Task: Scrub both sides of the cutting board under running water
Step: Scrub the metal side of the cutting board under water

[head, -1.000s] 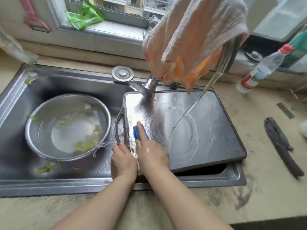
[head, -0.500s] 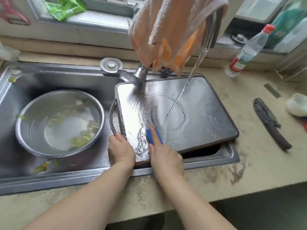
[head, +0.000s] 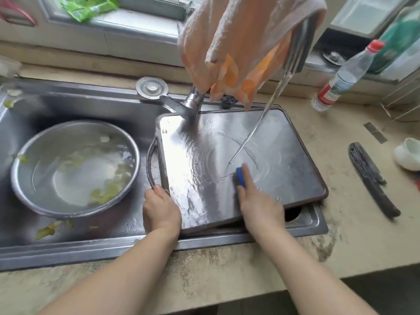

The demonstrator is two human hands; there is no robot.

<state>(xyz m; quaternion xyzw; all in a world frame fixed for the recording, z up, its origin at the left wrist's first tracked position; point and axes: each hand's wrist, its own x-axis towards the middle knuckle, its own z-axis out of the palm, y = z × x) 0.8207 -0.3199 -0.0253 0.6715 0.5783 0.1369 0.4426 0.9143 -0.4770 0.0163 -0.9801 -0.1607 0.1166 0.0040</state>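
A shiny metal cutting board (head: 284,155) with a dark rim lies flat across the right basin of the sink (head: 91,103). A thin stream of water (head: 256,128) falls from the tap spout (head: 297,51) onto the board's middle. My left hand (head: 161,210) grips the board's near left corner, by its loop handle (head: 151,164). My right hand (head: 256,201) presses a blue sponge (head: 240,177) on the wet board, just below where the water lands.
A steel bowl (head: 25,178) with water and green scraps sits in the left basin. An orange-and-pink towel (head: 236,46) hangs over the tap. On the counter to the right lie a dark knife (head: 372,178), a plastic bottle (head: 343,78) and a white cup (head: 408,154).
My right hand has slid the blue sponge to the right across the board, from near the left edge to the middle. My left hand keeps its hold on the corner.
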